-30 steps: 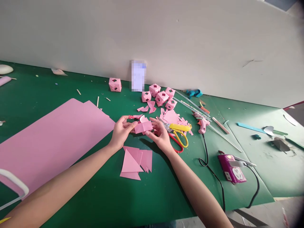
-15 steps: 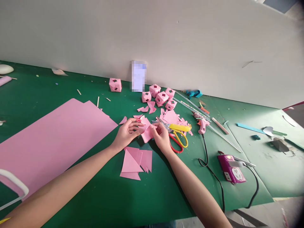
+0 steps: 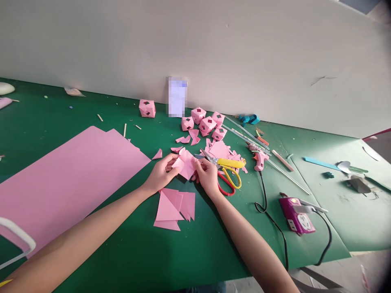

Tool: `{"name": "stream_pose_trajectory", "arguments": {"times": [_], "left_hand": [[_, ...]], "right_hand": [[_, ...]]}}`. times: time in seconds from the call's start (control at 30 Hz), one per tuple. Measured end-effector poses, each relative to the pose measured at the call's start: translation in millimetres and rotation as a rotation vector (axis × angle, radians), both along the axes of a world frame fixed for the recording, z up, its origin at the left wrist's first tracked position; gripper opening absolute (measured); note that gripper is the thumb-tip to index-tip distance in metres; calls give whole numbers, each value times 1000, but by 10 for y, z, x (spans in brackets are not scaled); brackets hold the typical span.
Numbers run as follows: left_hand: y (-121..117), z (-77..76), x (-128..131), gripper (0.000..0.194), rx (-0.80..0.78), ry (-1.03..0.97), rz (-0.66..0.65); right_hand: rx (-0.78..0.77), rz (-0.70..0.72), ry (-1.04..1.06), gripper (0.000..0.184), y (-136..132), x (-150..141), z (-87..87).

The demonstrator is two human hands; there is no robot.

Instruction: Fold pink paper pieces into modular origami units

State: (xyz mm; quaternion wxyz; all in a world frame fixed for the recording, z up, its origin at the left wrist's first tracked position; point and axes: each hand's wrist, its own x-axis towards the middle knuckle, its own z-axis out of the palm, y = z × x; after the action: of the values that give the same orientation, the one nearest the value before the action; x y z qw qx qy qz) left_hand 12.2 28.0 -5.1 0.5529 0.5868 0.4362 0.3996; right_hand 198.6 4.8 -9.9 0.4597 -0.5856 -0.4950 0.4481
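Observation:
Between my hands is a small creased pink paper piece (image 3: 185,164), held just above the green table. My left hand (image 3: 161,173) pinches its left edge, and my right hand (image 3: 207,174) grips its right edge. Close to my right hand lie scissors (image 3: 225,181) with red and yellow handles and a yellow-handled cutter (image 3: 231,163). Below the hands rests a loose stack of cut pink paper pieces (image 3: 171,207). Behind them sit several folded pink paper balls (image 3: 207,125) with dark diamond-shaped openings, and pink scraps (image 3: 220,149) spread to the right.
A large pink sheet (image 3: 76,175) covers the left of the green table (image 3: 131,252). To the right are a pink glue gun (image 3: 260,159), clear glue sticks (image 3: 287,177) and a purple power box (image 3: 296,215) with cords. A blurred upright panel (image 3: 177,97) leans on the wall.
The pink paper piece has been turned and spread, showing its creased face. My left fingers have shifted from over it to its left edge. The view has moved slightly.

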Motion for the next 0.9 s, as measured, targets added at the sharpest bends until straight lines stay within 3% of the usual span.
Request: {"name": "stream_pose_trajectory", "arguments": {"times": [0.13, 0.27, 0.37, 0.53, 0.9], "left_hand": [[31, -35, 18, 45, -50, -23, 65], [77, -95, 4, 44, -79, -109, 152], [89, -117, -13, 38, -53, -128, 195], [76, -88, -10, 34, -36, -102, 163], [74, -98, -23, 42, -16, -42, 149]], "right_hand": [[19, 87, 6, 57, 7, 13, -29], [10, 83, 187, 66, 33, 49, -43], [23, 118, 216, 60, 42, 82, -21], [50, 173, 161, 41, 37, 102, -3], [25, 178, 143, 43, 74, 117, 7]]}}
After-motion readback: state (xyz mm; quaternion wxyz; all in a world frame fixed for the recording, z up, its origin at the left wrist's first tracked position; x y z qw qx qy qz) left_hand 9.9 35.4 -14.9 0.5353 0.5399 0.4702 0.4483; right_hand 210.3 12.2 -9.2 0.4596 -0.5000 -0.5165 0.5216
